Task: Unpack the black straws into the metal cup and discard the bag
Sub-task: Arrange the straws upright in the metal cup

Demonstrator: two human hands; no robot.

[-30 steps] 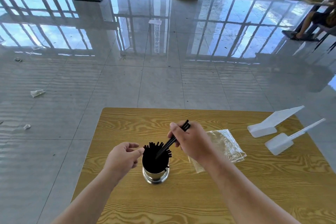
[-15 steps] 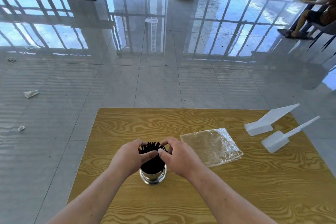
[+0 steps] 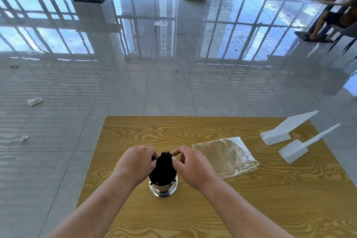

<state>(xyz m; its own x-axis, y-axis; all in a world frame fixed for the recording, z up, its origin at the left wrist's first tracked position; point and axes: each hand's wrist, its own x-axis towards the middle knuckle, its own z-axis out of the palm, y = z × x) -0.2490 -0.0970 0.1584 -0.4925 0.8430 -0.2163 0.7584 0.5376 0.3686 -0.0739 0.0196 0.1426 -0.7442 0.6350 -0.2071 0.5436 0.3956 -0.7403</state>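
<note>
While fingers [image 3: 176, 153] bunch slim black straws [image 3: 163, 168], crinkled clear bag [image 3: 226, 155] lies flat.

Both hands, left [image 3: 135, 162] and right [image 3: 190, 164], grip the black straws [image 3: 163, 167] standing in the metal cup [image 3: 163, 189].

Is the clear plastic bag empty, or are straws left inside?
Empty. The clear bag lies flat on the table, grain showing through; the black straws stand in the metal cup.

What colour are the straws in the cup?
Black straws, seen in the head view, standing in the shiny metal cup.
</note>
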